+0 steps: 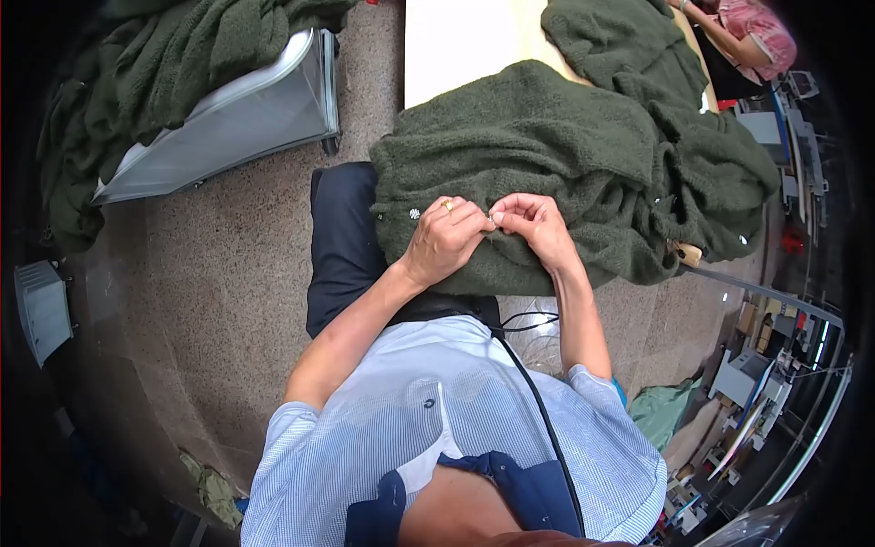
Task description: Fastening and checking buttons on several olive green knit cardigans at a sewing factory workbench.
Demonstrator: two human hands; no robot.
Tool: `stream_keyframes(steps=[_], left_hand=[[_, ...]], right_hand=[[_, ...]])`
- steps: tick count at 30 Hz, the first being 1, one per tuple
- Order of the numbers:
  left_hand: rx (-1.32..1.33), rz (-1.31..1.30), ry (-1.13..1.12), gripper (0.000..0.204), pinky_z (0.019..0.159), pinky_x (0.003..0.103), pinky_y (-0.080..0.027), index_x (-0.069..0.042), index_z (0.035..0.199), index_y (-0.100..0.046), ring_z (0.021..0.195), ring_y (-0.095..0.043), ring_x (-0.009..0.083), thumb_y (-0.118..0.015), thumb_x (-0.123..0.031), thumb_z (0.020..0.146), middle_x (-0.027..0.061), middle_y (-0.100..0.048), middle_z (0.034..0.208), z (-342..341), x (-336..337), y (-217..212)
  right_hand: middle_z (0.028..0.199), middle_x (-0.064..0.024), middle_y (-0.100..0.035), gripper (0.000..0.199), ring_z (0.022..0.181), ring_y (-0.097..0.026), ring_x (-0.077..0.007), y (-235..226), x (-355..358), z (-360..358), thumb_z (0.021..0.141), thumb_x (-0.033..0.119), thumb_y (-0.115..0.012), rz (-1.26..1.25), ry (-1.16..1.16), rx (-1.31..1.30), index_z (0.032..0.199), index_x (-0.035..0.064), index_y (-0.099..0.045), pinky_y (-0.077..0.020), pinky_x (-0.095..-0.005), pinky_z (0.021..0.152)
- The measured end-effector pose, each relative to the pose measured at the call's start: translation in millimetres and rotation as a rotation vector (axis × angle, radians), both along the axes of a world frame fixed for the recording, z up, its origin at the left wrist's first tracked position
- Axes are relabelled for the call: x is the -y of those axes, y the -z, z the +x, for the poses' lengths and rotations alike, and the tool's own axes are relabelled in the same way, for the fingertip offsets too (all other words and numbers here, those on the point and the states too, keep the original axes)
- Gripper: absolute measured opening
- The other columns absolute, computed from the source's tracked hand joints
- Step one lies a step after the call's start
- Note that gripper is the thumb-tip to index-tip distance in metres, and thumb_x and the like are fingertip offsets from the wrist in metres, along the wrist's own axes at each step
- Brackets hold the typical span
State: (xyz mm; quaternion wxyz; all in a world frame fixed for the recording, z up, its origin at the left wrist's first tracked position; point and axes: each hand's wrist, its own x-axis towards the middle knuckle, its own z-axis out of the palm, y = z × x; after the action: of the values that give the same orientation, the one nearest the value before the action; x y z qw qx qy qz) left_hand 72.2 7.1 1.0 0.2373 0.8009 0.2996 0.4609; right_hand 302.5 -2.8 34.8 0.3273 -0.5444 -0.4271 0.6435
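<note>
A dark green, fuzzy knit garment (pixel 538 137) lies bunched over the table's near edge and across my lap. My left hand (pixel 447 241) is closed in a pinch on the garment's near edge, with a ring on one finger. Meeting it fingertip to fingertip, my right hand (pixel 540 228) pinches a small shiny piece (pixel 493 221) that looks like a button; the fingers hide most of it. Left of my left hand, a round, sparkly white button (pixel 415 214) sits on the same edge.
A pale tabletop (pixel 465 46) extends away ahead, bearing another green garment (pixel 620 41). At upper left, a grey metal cart (pixel 241 114) is heaped with similar green knitwear (pixel 173 77). Another person (pixel 752 41) in pink is at the far right. Sewing equipment (pixel 747 374) stands along the right.
</note>
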Motion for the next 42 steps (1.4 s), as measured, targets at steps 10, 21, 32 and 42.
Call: stream_keyframes(steps=[10, 21, 32, 42], left_hand=[[0.023, -0.193, 0.006, 0.021, 0.086, 0.043, -0.056, -0.006, 0.1, -0.075, 0.092, -0.075, 0.0308, -0.084, 0.003, 0.083, 0.0095, -0.077, 0.098, -2.2, -1.7, -6.0], [0.02, -0.336, -0.107, 0.022, 0.09, 0.046, -0.063, -0.001, 0.106, -0.081, 0.1, -0.08, 0.0357, -0.086, -0.007, 0.086, 0.0156, -0.083, 0.106, 4.7, 5.7, -5.5], [-0.037, -0.212, -0.062, 0.024, 0.088, 0.048, -0.061, 0.002, 0.106, -0.08, 0.097, -0.078, 0.0379, -0.087, -0.007, 0.085, 0.0172, -0.082, 0.104, 1.5, 2.4, -11.3], [-0.034, -0.268, 0.007, 0.025, 0.093, 0.047, -0.063, 0.002, 0.11, -0.082, 0.101, -0.08, 0.0379, -0.087, -0.011, 0.089, 0.0186, -0.084, 0.108, -5.0, -3.5, -11.0]], right_hand=[[0.095, 0.0028, -0.079, 0.01, 0.087, -0.067, -0.0042, -7.5, -0.6, -1.5, 0.102, 0.009, -0.081, 0.028, -0.012, 0.016, 0.107, 0.0016, -0.084, -0.0515, -0.0232, 0.079], [0.085, 0.0027, -0.078, 0.011, 0.074, -0.063, -0.0022, 11.5, 8.5, -6.9, 0.099, 0.009, -0.084, 0.171, 0.099, 0.179, 0.104, -0.0003, -0.085, -0.0488, -0.0237, 0.066], [0.086, 0.003, -0.077, 0.009, 0.078, -0.063, -0.0025, -11.3, 9.2, -11.4, 0.099, 0.006, -0.085, 0.215, 0.066, 0.295, 0.104, -0.0013, -0.085, -0.0487, -0.0226, 0.068], [0.096, -0.005, -0.085, 0.025, 0.09, -0.075, -0.0084, -16.9, 19.6, -7.3, 0.095, 0.011, -0.091, 0.27, -0.02, 0.336, 0.116, -0.0006, -0.086, -0.06, -0.0291, 0.082]])
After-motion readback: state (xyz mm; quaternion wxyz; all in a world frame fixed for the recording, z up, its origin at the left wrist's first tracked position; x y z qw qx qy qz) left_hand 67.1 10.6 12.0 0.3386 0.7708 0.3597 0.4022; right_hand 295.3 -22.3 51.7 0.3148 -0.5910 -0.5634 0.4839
